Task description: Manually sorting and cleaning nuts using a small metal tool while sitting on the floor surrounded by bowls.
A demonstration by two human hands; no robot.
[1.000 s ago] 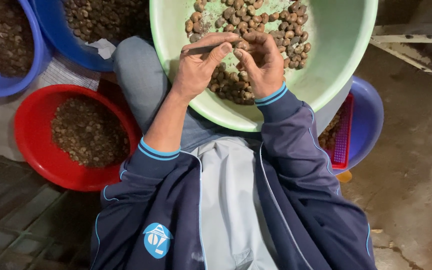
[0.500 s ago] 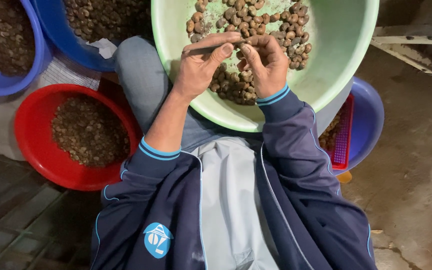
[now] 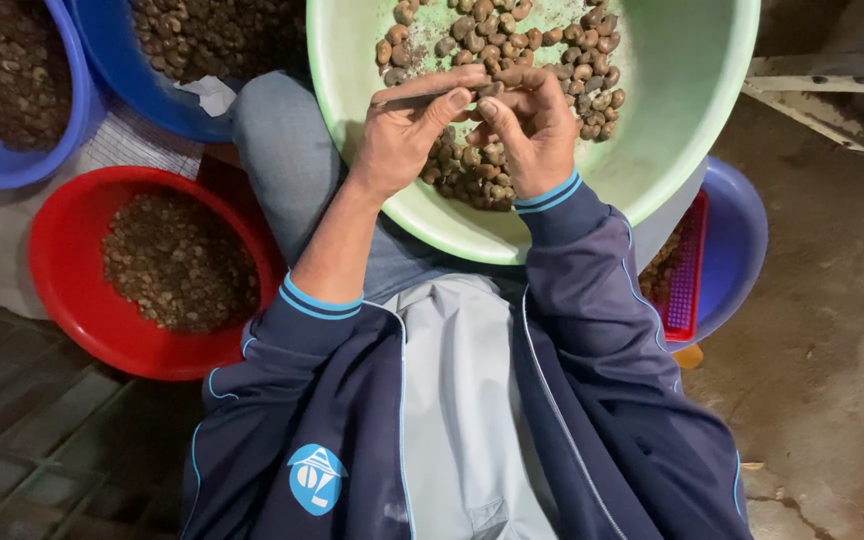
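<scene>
From the head view, both hands meet over the pale green basin (image 3: 672,110) resting on the lap. The left hand (image 3: 407,130) pinches a thin blade (image 3: 417,98); the right hand (image 3: 527,125) grips one brown nut (image 3: 489,90) at its fingertips. Left sits a red basin (image 3: 62,290), blue tubs (image 3: 102,45) beyond.

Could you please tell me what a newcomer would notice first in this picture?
Top centre, a large pale green plastic basin of brown nuts rests on the person's lap. Over it, the left hand pinches a thin metal blade against one nut in the right hand. Lower left sits a red plastic bowl.
</scene>
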